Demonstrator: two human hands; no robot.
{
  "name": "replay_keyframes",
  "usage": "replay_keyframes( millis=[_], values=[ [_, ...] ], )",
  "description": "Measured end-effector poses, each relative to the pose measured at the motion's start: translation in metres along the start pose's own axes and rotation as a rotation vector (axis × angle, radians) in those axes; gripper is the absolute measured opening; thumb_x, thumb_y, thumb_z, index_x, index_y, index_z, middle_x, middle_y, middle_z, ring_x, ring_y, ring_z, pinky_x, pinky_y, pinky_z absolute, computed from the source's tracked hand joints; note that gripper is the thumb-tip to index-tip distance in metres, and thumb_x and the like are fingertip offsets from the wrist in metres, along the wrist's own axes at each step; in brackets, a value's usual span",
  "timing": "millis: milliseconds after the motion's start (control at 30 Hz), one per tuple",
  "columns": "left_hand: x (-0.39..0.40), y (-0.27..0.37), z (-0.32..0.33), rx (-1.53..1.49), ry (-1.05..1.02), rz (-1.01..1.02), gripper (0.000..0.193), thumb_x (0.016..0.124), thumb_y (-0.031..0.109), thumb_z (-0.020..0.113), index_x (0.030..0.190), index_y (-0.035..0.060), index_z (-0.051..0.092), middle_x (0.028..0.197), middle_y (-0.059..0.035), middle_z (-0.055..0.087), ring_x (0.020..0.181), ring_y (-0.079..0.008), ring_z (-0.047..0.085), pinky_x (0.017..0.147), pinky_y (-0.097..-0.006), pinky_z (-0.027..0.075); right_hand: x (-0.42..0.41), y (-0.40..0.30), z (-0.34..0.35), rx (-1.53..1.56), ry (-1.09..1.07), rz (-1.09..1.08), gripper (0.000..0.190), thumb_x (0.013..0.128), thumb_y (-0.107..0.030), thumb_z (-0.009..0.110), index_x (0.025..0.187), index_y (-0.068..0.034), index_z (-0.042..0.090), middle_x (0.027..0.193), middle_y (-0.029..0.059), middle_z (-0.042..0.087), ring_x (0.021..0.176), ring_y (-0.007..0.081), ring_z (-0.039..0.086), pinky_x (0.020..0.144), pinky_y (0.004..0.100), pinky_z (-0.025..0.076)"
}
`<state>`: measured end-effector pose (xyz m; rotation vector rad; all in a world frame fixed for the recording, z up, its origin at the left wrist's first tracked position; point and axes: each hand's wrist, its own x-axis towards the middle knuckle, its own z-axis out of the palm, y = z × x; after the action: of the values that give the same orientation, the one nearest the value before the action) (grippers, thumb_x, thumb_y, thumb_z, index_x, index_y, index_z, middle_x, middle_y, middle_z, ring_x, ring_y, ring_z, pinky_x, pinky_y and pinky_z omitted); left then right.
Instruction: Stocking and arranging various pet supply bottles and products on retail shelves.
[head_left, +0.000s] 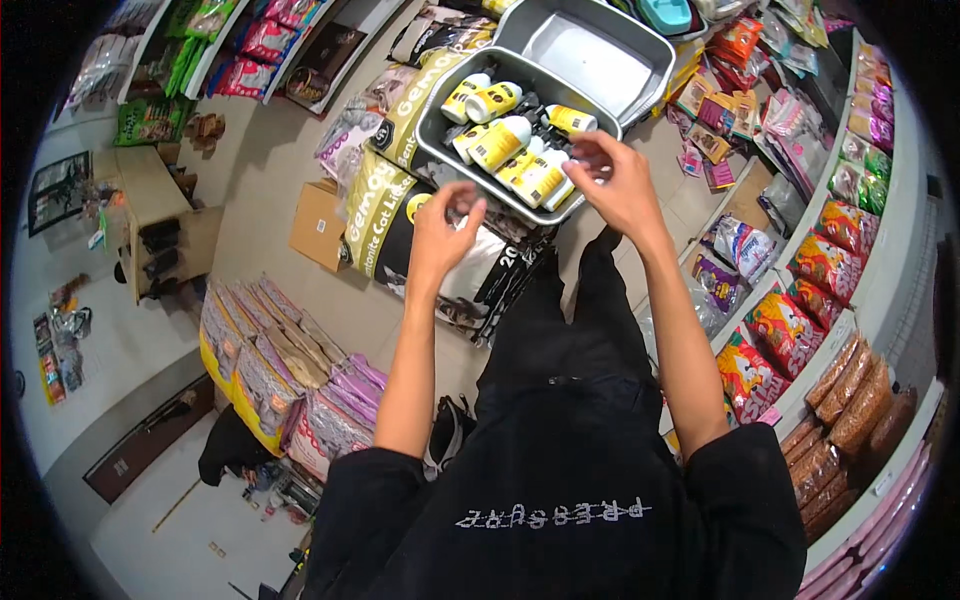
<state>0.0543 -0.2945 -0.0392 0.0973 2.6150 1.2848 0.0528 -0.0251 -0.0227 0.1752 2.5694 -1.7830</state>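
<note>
A grey plastic tub (429, 139) rests on stacked cat litter bags (382, 217) in front of me. Inside lie several white bottles with yellow labels (501, 144), tumbled at different angles over some dark items. My left hand (448, 229) hovers just outside the tub's near left side, above the litter bags, fingers curled apart and holding nothing. Over the tub's right rim is my right hand (611, 176), its fingers bent and apart beside a white bottle (546, 178). I cannot tell whether those fingertips touch the bottle; nothing is gripped.
Behind the tub sits a second grey tub (585, 52). Shelves with snack packets (787, 322) curve along the right. A cardboard box (316, 225) and stacked bags (262, 360) stand on the left. Small packets (712, 124) lie on the floor. A person in black (232, 446) is at lower left.
</note>
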Motion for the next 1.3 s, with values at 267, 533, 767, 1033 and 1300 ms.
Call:
replay_keyframes(
  millis=[267, 533, 767, 1033, 1300],
  values=[
    [0.085, -0.056, 0.038, 0.310, 0.078, 0.149, 0.064, 0.078, 0.030, 0.087, 0.129, 0.0013, 0.061, 0.126, -0.0208, 0.063, 0.116, -0.0411, 0.062, 0.099, -0.0469, 0.051, 0.097, 0.099, 0.099, -0.072, 0.012, 0.270, 0.095, 0.073, -0.043, 0.089, 0.144, 0.003, 0.045, 0.111, 0.0230, 0.071, 0.098, 0.0340, 0.072, 0.090, 0.0418, 0.057],
    [0.101, -0.062, 0.066, 0.369, 0.043, 0.215, 0.078, 0.071, 0.020, 0.092, 0.133, -0.0065, 0.052, 0.128, -0.0269, 0.060, 0.120, -0.0448, 0.060, 0.100, -0.0477, 0.051, 0.110, 0.115, 0.118, 0.129, 0.066, 0.403, 0.101, 0.066, -0.035, 0.097, 0.138, -0.001, 0.035, 0.103, 0.0179, 0.071, 0.095, 0.0273, 0.072, 0.085, 0.0374, 0.058],
    [0.078, -0.044, 0.046, 0.209, -0.084, 0.160, 0.062, 0.085, 0.023, 0.083, 0.133, -0.0064, 0.057, 0.126, -0.0258, 0.067, 0.116, -0.0377, 0.065, 0.100, -0.0418, 0.050, 0.076, 0.095, 0.100, 0.337, 0.096, 0.379, 0.104, 0.068, -0.037, 0.098, 0.145, -0.001, 0.036, 0.106, 0.0140, 0.065, 0.093, 0.0195, 0.064, 0.079, 0.0346, 0.055],
    [0.008, 0.023, 0.008, -0.673, -0.539, -0.163, 0.047, 0.101, 0.031, 0.068, 0.136, 0.0001, 0.062, 0.115, -0.0020, 0.068, 0.102, -0.0095, 0.059, 0.090, -0.0253, 0.046, 0.011, 0.011, 0.015, 0.719, -0.220, 0.041, 0.055, 0.097, -0.018, 0.072, 0.145, -0.012, 0.048, 0.122, 0.0082, 0.073, 0.097, 0.0067, 0.063, 0.068, 0.0205, 0.042],
    [-0.009, 0.107, 0.075, -0.499, -0.233, 0.248, 0.061, 0.079, 0.016, 0.089, 0.127, -0.0019, 0.057, 0.121, -0.0110, 0.063, 0.106, -0.0197, 0.063, 0.090, -0.0337, 0.051, -0.043, -0.031, -0.081, 0.448, 0.063, 0.145, 0.050, 0.093, -0.023, 0.077, 0.137, -0.009, 0.058, 0.121, 0.0064, 0.068, 0.113, 0.0146, 0.063, 0.093, 0.0322, 0.050]
  ],
)
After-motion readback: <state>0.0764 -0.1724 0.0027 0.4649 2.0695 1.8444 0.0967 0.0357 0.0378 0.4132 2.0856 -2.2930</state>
